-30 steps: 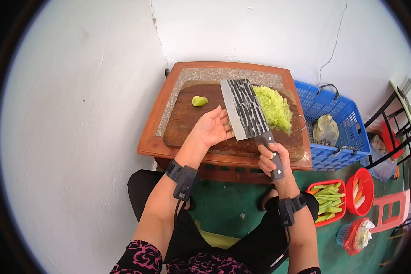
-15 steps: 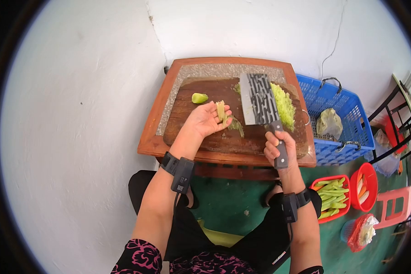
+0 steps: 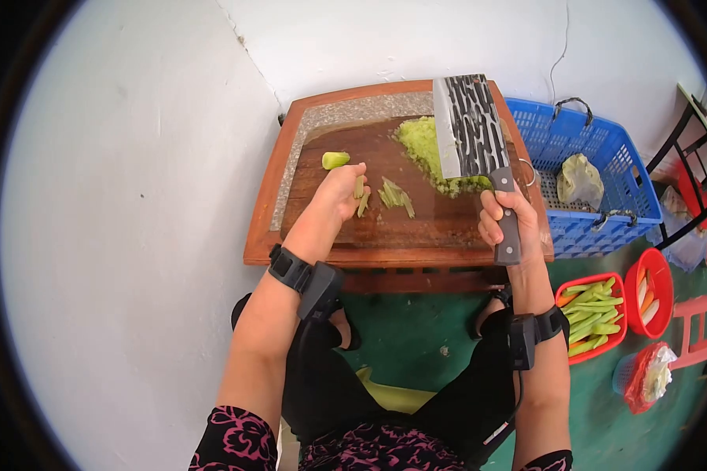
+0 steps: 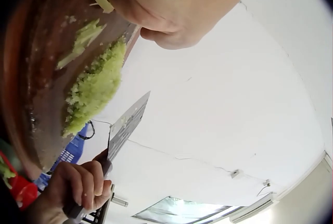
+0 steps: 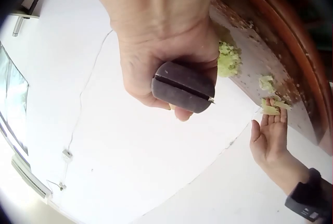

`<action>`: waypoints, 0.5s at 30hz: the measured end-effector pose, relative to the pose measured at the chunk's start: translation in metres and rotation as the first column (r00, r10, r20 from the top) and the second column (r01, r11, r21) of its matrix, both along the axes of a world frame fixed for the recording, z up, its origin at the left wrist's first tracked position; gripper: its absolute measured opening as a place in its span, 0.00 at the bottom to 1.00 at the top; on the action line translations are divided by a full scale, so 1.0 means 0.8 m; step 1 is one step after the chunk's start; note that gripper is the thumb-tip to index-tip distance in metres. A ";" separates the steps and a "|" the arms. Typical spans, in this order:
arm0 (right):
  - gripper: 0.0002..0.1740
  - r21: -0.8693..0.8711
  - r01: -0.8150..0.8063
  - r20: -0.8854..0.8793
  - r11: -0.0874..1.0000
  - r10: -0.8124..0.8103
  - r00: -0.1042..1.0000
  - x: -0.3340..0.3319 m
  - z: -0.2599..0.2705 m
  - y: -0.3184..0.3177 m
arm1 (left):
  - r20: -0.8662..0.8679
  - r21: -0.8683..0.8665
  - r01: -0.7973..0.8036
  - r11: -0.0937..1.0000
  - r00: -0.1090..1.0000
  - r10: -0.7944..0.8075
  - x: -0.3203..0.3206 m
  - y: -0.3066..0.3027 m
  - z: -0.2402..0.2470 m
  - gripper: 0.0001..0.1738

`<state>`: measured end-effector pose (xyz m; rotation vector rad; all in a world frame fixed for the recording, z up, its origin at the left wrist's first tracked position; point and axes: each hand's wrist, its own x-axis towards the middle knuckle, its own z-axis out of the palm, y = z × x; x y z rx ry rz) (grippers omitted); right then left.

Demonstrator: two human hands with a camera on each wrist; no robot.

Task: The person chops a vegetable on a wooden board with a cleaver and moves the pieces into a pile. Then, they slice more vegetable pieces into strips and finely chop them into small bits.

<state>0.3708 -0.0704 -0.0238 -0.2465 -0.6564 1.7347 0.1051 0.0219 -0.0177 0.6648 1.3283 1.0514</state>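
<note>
My right hand (image 3: 512, 216) grips the dark handle of a cleaver (image 3: 473, 129), its broad black-patterned blade raised over the right side of the cutting board (image 3: 314, 177). Fingers nearly straight, my left hand (image 5: 273, 143) has pale green strips (image 5: 270, 109) against its fingertips, low over the board. Beside it lie more thin strips (image 3: 396, 196). A mound of finely chopped green vegetable (image 3: 424, 149) sits at the board's right, partly hidden behind the blade. Just beyond the left hand rests a short green vegetable stub (image 3: 335, 160).
The board lies on a small wooden table (image 3: 385, 255) against a white wall. To the right stands a blue crate (image 3: 613, 165) holding a plastic bag (image 3: 580, 182). Red basins, one with long green vegetables (image 3: 593, 318), stand on the green floor near the right knee.
The cleaver has moved right and up, away from the left hand. The left hand has shifted slightly left and turned, and thin strips now lie on the board beside it.
</note>
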 end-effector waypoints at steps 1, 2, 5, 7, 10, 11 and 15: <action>0.12 -0.008 0.012 0.016 1.000 -0.012 1.000 0.000 0.004 -0.002 | -0.022 -0.026 0.020 0.999 1.000 -0.021 -0.001 0.003 0.004 0.16; 0.13 -0.009 0.013 0.015 1.000 -0.013 1.000 0.001 0.007 -0.003 | -0.044 -0.051 0.040 0.998 0.998 -0.042 -0.005 0.007 0.006 0.14; 0.14 -0.008 0.018 0.025 1.000 -0.017 1.000 0.001 0.011 -0.004 | -0.108 -0.101 0.047 0.994 0.992 -0.058 -0.015 0.022 0.002 0.11; 0.15 -0.004 0.014 0.033 1.000 -0.013 0.999 0.001 0.012 -0.006 | -0.155 -0.082 0.028 0.996 0.987 -0.041 -0.023 0.024 0.003 0.10; 0.16 0.009 0.031 0.069 0.999 -0.032 0.997 0.002 0.010 -0.004 | -0.224 -0.006 0.049 0.999 0.973 -0.049 -0.029 0.018 0.005 0.10; 0.16 0.005 0.036 0.074 0.999 -0.036 0.997 0.003 0.010 -0.005 | -0.255 0.011 0.078 0.997 0.964 -0.072 -0.036 0.018 0.004 0.10; 0.16 -0.005 0.040 0.080 0.999 -0.040 0.996 0.008 0.014 -0.005 | -0.473 0.084 0.358 0.930 0.836 -0.278 -0.048 0.008 0.011 0.10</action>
